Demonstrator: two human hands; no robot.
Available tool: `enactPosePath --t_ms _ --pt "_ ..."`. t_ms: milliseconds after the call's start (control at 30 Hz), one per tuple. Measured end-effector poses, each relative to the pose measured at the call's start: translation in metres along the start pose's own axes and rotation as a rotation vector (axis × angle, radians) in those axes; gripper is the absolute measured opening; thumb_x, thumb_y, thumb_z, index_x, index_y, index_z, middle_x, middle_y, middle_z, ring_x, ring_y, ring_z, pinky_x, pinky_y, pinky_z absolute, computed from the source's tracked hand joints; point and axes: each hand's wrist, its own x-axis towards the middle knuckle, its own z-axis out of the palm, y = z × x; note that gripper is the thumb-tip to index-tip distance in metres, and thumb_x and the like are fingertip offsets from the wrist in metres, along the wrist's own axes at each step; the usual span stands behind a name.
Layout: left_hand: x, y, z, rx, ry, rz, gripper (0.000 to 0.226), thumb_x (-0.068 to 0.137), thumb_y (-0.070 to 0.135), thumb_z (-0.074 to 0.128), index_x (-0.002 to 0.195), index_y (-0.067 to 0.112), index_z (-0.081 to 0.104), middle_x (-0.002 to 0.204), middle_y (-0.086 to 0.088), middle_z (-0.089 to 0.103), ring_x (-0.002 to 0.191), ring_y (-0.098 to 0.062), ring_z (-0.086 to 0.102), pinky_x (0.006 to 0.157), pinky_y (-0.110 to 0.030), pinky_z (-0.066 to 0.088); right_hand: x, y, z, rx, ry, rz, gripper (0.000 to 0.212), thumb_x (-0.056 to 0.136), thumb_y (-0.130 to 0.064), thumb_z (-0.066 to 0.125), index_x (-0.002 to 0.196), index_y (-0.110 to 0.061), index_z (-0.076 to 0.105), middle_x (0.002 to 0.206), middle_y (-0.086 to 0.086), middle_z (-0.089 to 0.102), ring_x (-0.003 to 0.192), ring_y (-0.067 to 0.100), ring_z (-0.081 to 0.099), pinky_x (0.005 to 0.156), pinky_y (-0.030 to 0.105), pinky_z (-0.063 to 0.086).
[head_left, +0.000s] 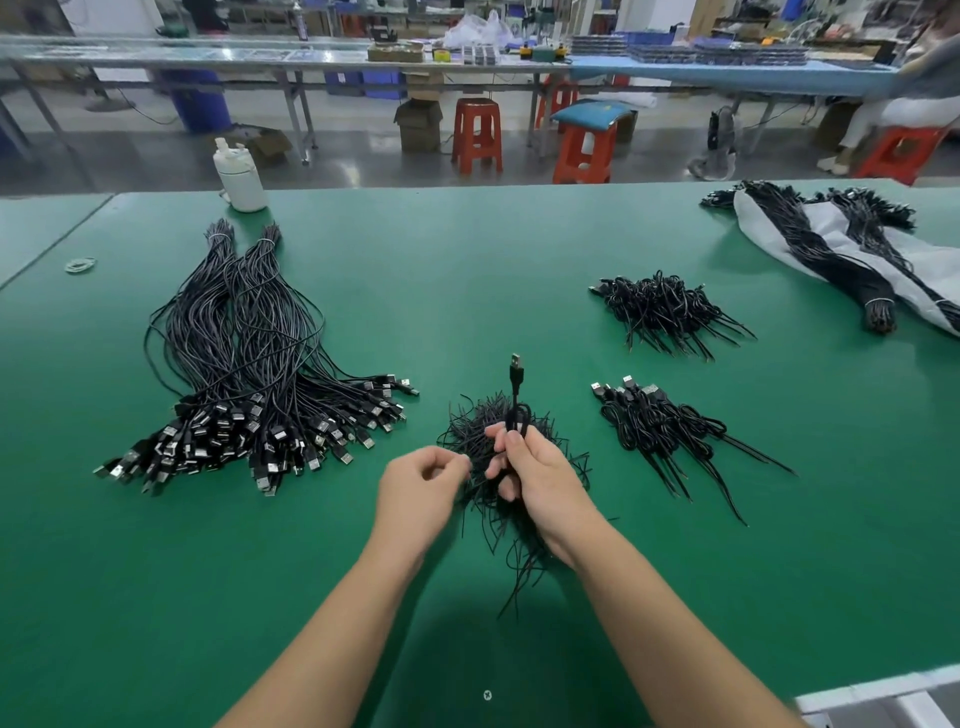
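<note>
1. Black USB cable folded into a short coil (518, 415): it is held upright above the middle of the green worktop (467, 270), silver plug pointing up, probably so that the loops stay together for tying.
2. The right hand (540, 478) grips the lower part of the coil, fingers and thumb curled round it.
3. The left hand (421, 488), fingers curled, pinches what seems to be a single thin black tie (464, 499) (hard to tell from the others). It is just over the loose heap of short black wire ties (467, 423), which lies under both hands, probably for easy reach.
4. Banded bundles of long black cables (244, 364) lie to the left, apparently as supply. Small tied coils (660, 426) lie to the right, kept apart, probably as finished work.
</note>
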Motion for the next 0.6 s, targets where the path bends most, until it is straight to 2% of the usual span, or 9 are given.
enactPosePath --t_ms 67,133,233,333,433,500,600 --pt "-0.002 -0.001 0.002 0.061 -0.038 0.047 0.013 0.088 0.023 0.070 0.076 0.020 0.074 0.061 0.001 0.067 0.044 -0.001 0.042 0.044 -0.013 0.034 0.000 -0.001 -0.002 -0.065 0.031 -0.041 0.026 0.108 -0.021 0.037 0.098 -0.009 0.057 0.083 0.000 0.060 0.058 0.008 0.045 0.058 0.021 0.040" --pt "-0.002 0.001 0.002 0.046 -0.106 0.083 0.012 0.090 0.016 0.068 0.083 0.021 0.076 0.064 0.003 0.070 0.043 0.001 0.044 0.045 -0.012 0.035 0.000 0.001 -0.005 -0.184 0.022 -0.080 0.026 0.108 -0.022 0.036 0.096 -0.013 0.058 0.076 -0.001 0.060 0.063 0.014 0.045 0.066 0.027 0.042" --pt "-0.001 0.005 0.002 0.054 -0.181 0.112 0.016 0.092 0.010 0.066 0.090 0.022 0.077 0.062 0.008 0.070 0.041 -0.001 0.046 0.045 -0.012 0.036 -0.001 0.003 -0.006 -0.292 -0.016 -0.115 0.026 0.108 -0.021 0.035 0.097 -0.013 0.057 0.073 -0.007 0.061 0.064 0.008 0.051 0.071 0.028 0.043" --pt "0.000 0.009 0.001 0.242 -0.165 0.155 0.016 0.092 0.016 0.066 0.084 0.028 0.074 0.064 0.014 0.070 0.042 -0.005 0.055 0.048 -0.016 0.045 -0.003 -0.001 -0.004 -0.335 -0.041 -0.157 0.024 0.107 -0.018 0.035 0.100 -0.014 0.058 0.087 -0.003 0.061 0.071 -0.004 0.054 0.076 0.020 0.041" --pt "0.006 0.014 -0.007 0.348 0.018 0.200 0.011 0.091 0.020 0.066 0.084 0.026 0.073 0.067 0.012 0.070 0.056 -0.006 0.063 0.063 -0.024 0.052 -0.004 -0.003 -0.005 -0.478 -0.041 -0.219 0.024 0.107 -0.022 0.035 0.094 -0.018 0.055 0.111 0.000 0.052 0.096 0.000 0.049 0.089 0.023 0.040" --pt "0.011 0.017 -0.013 0.239 0.100 0.193 0.012 0.092 0.019 0.066 0.083 0.026 0.072 0.069 0.010 0.071 0.056 -0.008 0.065 0.058 -0.022 0.052 -0.007 -0.004 -0.006 -0.508 -0.076 -0.205 0.026 0.107 -0.029 0.034 0.094 -0.020 0.054 0.106 -0.003 0.053 0.090 0.002 0.051 0.086 0.026 0.044" --pt "0.010 0.021 -0.014 0.060 0.045 0.209 0.015 0.090 0.015 0.069 0.081 0.026 0.072 0.063 0.011 0.068 0.047 -0.004 0.056 0.050 -0.014 0.044 -0.010 -0.005 -0.005 -0.522 -0.171 -0.204 0.027 0.107 -0.034 0.033 0.090 -0.022 0.051 0.079 -0.010 0.053 0.069 0.006 0.047 0.070 0.031 0.044"
